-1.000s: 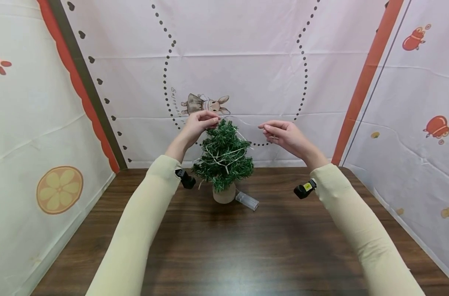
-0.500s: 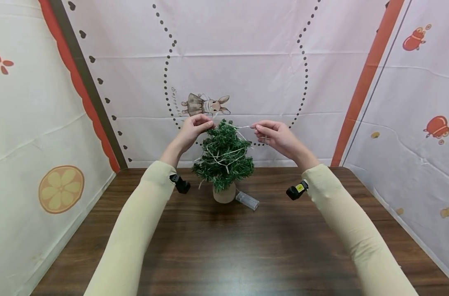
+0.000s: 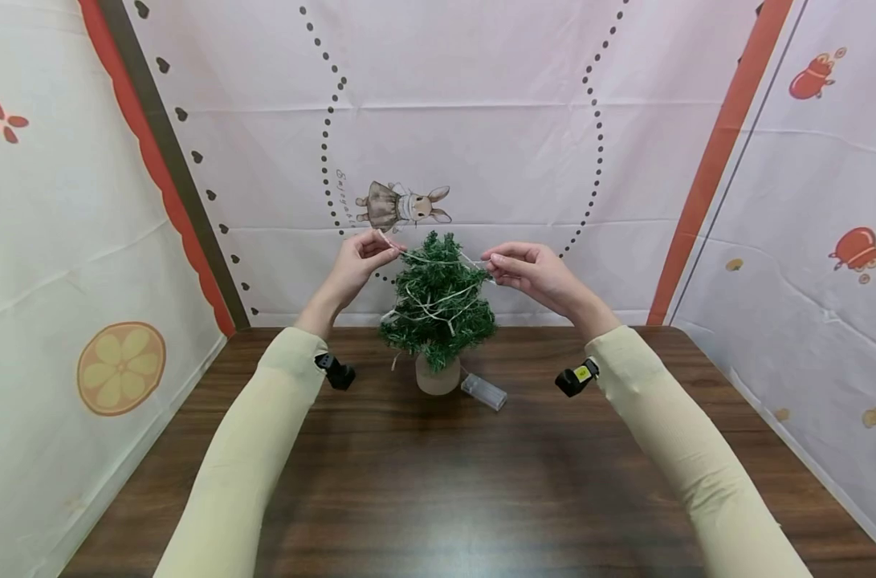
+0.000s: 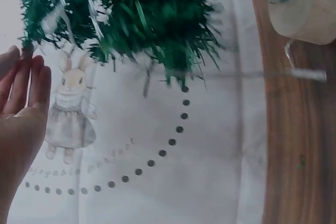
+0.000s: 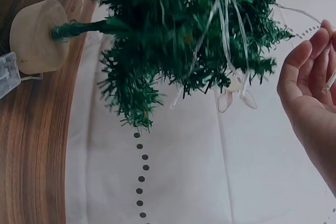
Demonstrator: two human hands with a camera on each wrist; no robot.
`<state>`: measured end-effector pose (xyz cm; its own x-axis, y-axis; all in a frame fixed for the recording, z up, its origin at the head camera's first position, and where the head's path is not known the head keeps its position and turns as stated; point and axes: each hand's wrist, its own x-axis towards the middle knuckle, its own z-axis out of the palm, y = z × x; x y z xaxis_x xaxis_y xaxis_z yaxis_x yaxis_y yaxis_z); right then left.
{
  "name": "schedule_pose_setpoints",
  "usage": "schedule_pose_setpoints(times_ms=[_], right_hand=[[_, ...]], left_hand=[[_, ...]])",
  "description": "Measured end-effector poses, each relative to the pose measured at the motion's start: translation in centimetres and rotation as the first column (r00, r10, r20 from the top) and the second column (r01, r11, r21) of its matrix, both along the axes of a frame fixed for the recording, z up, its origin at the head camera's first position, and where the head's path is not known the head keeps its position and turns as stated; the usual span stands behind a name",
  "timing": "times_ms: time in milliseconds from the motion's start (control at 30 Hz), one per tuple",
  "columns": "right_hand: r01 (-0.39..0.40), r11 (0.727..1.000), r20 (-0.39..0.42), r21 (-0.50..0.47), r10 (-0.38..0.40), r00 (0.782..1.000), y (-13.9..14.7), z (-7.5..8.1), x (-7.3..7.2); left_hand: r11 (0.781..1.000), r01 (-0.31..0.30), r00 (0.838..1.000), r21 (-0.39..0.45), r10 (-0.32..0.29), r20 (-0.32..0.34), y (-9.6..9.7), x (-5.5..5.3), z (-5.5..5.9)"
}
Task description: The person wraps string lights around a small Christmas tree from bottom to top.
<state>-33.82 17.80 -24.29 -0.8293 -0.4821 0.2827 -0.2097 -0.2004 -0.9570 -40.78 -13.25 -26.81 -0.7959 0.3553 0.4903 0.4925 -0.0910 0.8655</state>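
Note:
A small green artificial Christmas tree (image 3: 441, 309) stands upright on the table in a pale round base (image 3: 438, 379). Thin clear-white string lights (image 3: 430, 311) loop around its branches. My left hand (image 3: 356, 269) is at the upper left of the tree and pinches a strand of the lights. On the other side, my right hand (image 3: 530, 274) pinches the same strand, which runs across the front of the tree just under its tip. The right wrist view shows my right hand (image 5: 310, 85) with a loose wire end by the fingers. In the left wrist view, my left hand (image 4: 23, 95) is beside the branches.
A clear battery box (image 3: 484, 392) lies on the wooden table (image 3: 438, 482) just right of the base, wired to the lights. Printed cloth (image 3: 481, 160) hangs close behind the tree and along both sides. Each wrist carries a small black camera (image 3: 576, 377).
My left hand has moved left and down, my right hand left and slightly down. The strand between them has dropped from the treetop to lie across the front below the tip.

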Motion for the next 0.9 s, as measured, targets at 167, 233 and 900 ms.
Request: schedule_pose_setpoints(times_ms=[167, 233, 900], right_hand=[[-0.005, 1.000, 0.009, -0.002, 0.005, 1.000, -0.3, -0.1, 0.2], [-0.007, 1.000, 0.014, -0.008, 0.007, 1.000, -0.5, -0.1, 0.4], [-0.014, 0.991, 0.016, -0.136, 0.016, 1.000, -0.9, 0.0, 0.5]], left_hand=[[1.000, -0.019, 1.000, 0.009, 0.019, 0.003, -0.6, 0.3, -0.8], [0.999, -0.022, 1.000, 0.036, 0.022, 0.001, -0.9, 0.6, -1.1], [0.994, -0.090, 0.990, -0.070, 0.081, -0.119, -1.6, 2.4, -1.5]])
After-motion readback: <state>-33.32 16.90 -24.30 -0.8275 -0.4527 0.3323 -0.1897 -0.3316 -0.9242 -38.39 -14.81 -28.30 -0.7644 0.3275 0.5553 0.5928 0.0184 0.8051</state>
